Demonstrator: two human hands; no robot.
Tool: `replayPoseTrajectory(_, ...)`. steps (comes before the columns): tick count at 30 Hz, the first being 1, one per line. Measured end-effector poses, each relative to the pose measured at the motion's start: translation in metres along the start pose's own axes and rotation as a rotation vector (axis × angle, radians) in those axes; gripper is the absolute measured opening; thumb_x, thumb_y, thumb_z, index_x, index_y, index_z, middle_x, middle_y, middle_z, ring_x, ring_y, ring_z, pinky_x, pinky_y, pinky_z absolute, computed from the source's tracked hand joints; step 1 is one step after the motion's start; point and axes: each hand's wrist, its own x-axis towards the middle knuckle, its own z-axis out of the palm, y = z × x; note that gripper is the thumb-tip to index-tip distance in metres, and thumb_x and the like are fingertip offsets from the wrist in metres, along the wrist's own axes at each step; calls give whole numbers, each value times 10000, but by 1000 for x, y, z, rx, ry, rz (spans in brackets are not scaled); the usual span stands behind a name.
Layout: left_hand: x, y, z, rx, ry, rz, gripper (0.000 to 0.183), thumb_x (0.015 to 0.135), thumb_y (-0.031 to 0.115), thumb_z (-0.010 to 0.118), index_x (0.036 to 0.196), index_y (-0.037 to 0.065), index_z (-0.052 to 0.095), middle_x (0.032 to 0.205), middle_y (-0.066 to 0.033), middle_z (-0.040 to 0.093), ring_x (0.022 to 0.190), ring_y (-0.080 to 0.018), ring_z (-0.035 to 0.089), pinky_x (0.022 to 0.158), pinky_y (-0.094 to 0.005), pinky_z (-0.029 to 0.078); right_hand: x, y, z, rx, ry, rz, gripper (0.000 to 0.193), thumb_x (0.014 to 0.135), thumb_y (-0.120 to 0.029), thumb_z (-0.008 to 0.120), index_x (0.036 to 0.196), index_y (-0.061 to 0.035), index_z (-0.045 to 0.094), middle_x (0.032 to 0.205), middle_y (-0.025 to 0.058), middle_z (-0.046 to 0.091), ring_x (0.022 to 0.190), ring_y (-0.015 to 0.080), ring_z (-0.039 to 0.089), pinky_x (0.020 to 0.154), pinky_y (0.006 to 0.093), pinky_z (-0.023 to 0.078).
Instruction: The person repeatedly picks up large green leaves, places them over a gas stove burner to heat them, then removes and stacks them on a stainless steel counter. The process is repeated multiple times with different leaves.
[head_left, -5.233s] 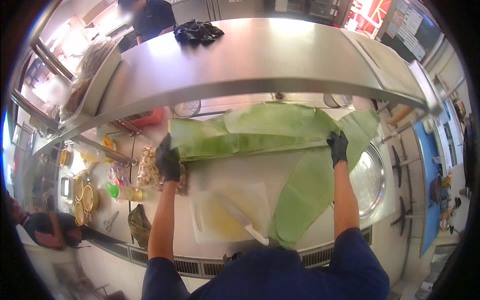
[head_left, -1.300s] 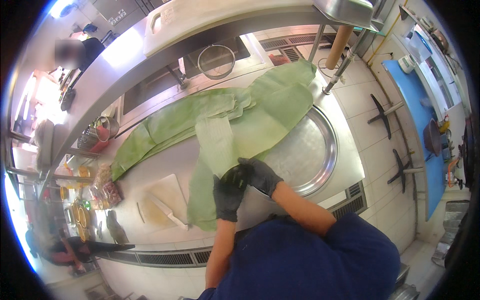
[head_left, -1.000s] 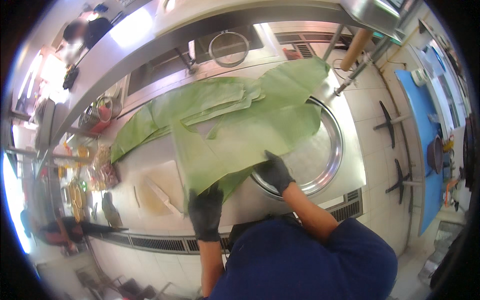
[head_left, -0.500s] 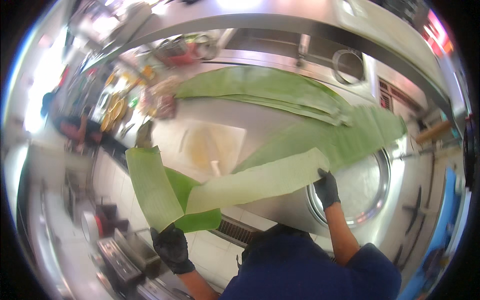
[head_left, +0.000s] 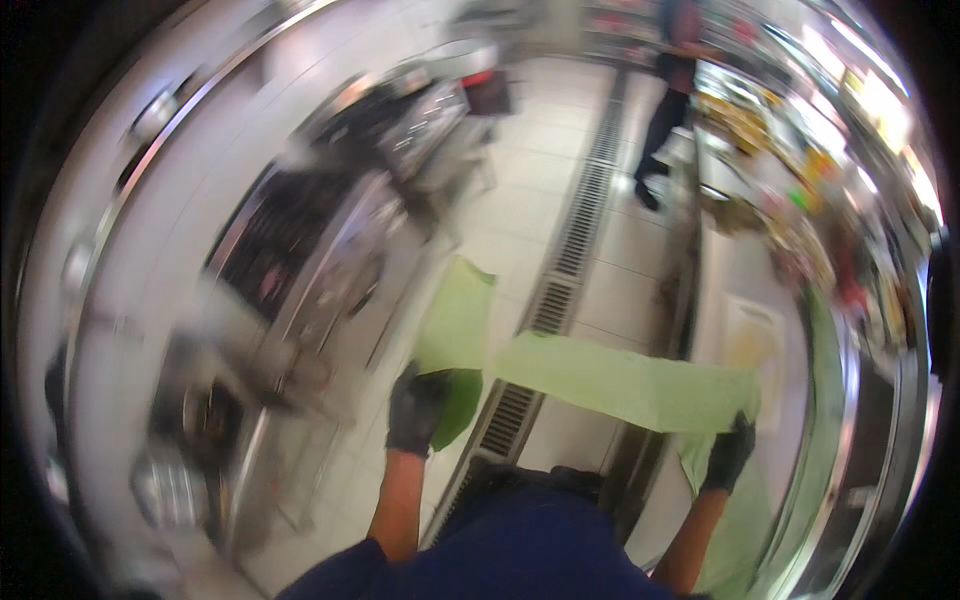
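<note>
My left hand, in a black glove, is closed on the lower edge of a green banana leaf piece. A darker green part of leaf hangs below it, beside the glove. My right hand, also black-gloved, pinches the right end of a long pale green banana leaf strip. That strip stretches leftward above the floor, between my two hands. Whether the strip and the left piece are joined, I cannot tell. More banana leaf lies on the counter beneath and beside my right forearm.
A white cutting board lies on the steel counter at the right. Food trays stand further along it. A person in dark clothes stands by the far end. Blurred cooking equipment lines the left. A floor drain grating runs down the aisle.
My view has swung left, from the counter to the aisle. Both hands have turned with it, still holding the banana leaf pieces, and the counter now lies at the right.
</note>
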Motion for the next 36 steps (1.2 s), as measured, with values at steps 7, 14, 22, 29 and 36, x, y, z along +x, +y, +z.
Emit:
replayPoseTrajectory(7,-81,84,-151,-224,307,207,324,977,213,499,1223,9,554,1121,-164,645,997,-288,628,824,-396,526,7,-196,87,1176,-390,388,393,952,-177,563,1277,40,529,1170,133,607,1033,247,580,913,358,465)
replayPoseTrajectory(14,-107,200,-222,34,526,420,305,956,148,541,1206,-26,546,1152,-165,618,992,-270,636,839,-394,545,-35,-392,150,1357,-608,190,364,933,-135,571,1257,30,543,1163,109,610,1048,216,581,912,346,453)
replayPoseTrajectory(22,-83,385,-267,-20,490,589,267,979,117,495,1207,-9,555,1184,-165,605,1075,-282,598,897,-385,537,-76,-553,224,1198,-709,-14,449,901,-68,608,1328,23,507,1247,113,586,1132,206,549,968,324,430)
replayPoseTrajectory(29,-41,566,-251,153,346,537,301,971,246,581,1169,20,597,1140,-136,657,1036,-263,638,907,-396,535,-82,-677,307,1369,-793,-4,551,844,36,600,1382,-18,488,1315,117,550,1158,213,536,989,332,428)
replayPoseTrajectory(36,16,719,-260,283,406,689,447,1023,241,475,1361,-41,402,1408,-210,456,1290,-379,451,1095,-571,391,-81,-810,388,1268,-1071,30,464,834,32,604,1297,-2,575,1226,83,609,1048,156,564,888,287,463)
